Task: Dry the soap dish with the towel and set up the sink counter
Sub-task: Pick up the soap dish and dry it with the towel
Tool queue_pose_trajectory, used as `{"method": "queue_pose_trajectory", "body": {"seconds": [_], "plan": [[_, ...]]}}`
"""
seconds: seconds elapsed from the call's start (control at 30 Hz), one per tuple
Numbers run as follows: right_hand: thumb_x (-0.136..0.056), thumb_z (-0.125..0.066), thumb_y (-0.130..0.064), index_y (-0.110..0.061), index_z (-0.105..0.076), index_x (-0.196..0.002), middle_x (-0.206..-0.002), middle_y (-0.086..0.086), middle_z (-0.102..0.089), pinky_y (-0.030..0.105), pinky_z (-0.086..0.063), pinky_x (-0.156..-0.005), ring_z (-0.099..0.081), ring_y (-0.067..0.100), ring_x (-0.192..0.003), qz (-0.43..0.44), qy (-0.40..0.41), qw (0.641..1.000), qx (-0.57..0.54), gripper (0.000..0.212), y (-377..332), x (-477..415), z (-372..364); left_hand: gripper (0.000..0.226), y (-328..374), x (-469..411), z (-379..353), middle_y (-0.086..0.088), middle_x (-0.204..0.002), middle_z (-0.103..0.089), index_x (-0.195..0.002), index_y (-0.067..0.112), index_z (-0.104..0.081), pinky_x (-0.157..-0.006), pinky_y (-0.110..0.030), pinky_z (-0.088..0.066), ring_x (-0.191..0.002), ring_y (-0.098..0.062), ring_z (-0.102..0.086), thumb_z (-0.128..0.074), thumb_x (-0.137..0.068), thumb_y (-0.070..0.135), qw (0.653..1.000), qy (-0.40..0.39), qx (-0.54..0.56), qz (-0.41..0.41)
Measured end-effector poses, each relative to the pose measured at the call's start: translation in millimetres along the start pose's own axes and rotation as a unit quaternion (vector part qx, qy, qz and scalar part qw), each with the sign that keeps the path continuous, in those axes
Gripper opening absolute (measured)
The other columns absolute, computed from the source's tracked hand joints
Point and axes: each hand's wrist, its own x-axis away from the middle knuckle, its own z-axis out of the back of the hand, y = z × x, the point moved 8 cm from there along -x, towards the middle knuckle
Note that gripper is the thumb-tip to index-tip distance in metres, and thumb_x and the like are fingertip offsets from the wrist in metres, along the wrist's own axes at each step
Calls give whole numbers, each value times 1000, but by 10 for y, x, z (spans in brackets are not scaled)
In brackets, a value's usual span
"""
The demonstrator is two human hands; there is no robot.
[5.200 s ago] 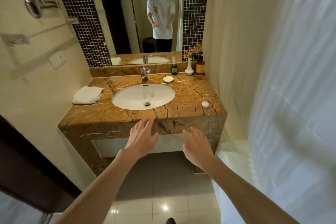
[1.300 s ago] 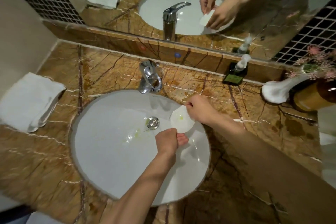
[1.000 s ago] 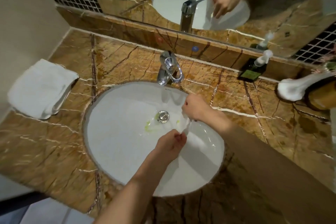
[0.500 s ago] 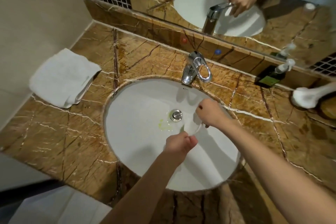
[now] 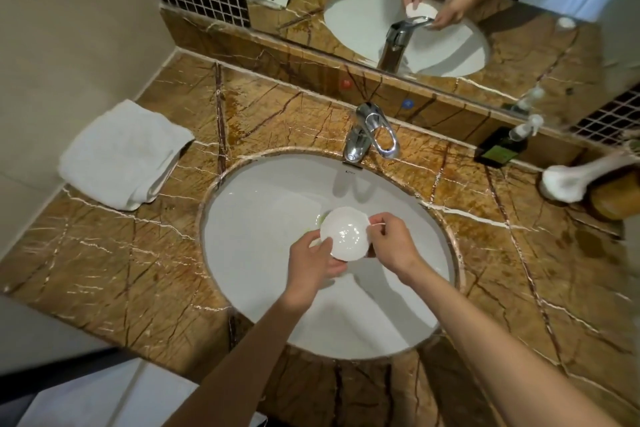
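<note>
A small white soap dish (image 5: 345,233) with a scalloped rim is held face up over the white sink basin (image 5: 263,218). It looks wet and shiny inside. My left hand (image 5: 311,262) grips its lower left edge. My right hand (image 5: 391,243) pinches its right rim. A folded white towel (image 5: 123,152) lies on the brown marble counter (image 5: 138,253) at the far left, apart from both hands.
A chrome tap (image 5: 370,133) stands behind the basin. At the back right are a dark pump bottle (image 5: 502,147), a white vase (image 5: 571,182) and an amber bottle (image 5: 620,194). A mirror (image 5: 450,10) runs along the back. Greenish residue (image 5: 320,218) lies near the drain.
The dish was tilted on edge over the drain; it is turned level and face up now, raised a little, still in both hands. The view has shifted.
</note>
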Motion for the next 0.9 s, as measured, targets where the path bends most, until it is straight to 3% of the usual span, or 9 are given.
{"method": "queue_pose_trajectory", "body": {"seconds": [0.1,0.2,0.37,0.5,0.7,0.8,0.9], "plan": [[-92,-43,-1,-2,-53,-101,-87,13,-61,25,-53,-48,-64,18,-63,-17,-46,996,-79,13,-57,102,-247,24,83,39,231,-26,-102,-68,-111,9,-59,-59,-38,-62,-77,-36,-73,-56,-88,5,999,35,23,-19],[-91,-44,1,-4,-53,-100,-89,13,-60,23,-53,-48,-64,17,-64,-16,-104,988,-113,13,-225,147,-526,27,132,134,509,-25,-96,-68,-114,7,-57,-55,-36,-61,-73,-36,-73,-56,-87,2,997,70,40,-21],[-88,-50,-3,-8,-49,-109,-79,12,-62,27,-55,-48,-65,17,-49,27,-179,982,-59,22,-627,277,-1049,31,212,297,1050,-29,-106,-63,-117,5,-50,-47,-30,-59,-71,-34,-69,-51,-89,-8,985,147,91,-17],[-88,-48,0,-12,-51,-109,-79,15,-64,38,-59,-57,-66,25,-48,55,-216,975,-12,24,-998,342,-1435,33,270,423,1459,-26,-112,-59,-120,4,-46,-50,-32,-60,-81,-41,-69,-53,-89,-6,972,183,146,3],[-89,-51,0,-13,-54,-108,-97,22,-62,34,-56,-46,-64,31,-73,116,-240,963,45,23,-1603,345,-2027,38,580,300,2224,-15,-120,-55,-123,8,-48,-56,-35,-61,-97,-35,-66,-63,-88,4,962,225,157,-11],[-91,-50,-3,-11,-56,-113,-103,18,-59,36,-55,-48,-61,33,-87,150,-242,954,92,24,-1797,344,-2319,28,692,116,2583,-13,-122,-58,-111,15,-54,-55,-35,-60,-104,-34,-64,-66,-86,9,971,204,124,-13],[-92,-47,-2,-7,-58,-116,-110,13,-59,38,-55,-59,-58,31,-97,206,-233,940,144,28,-2037,346,-2609,18,788,-58,2896,-13,-113,-65,-101,20,-60,-69,-38,-59,-103,-30,-64,-67,-85,13,981,172,90,0]]}}
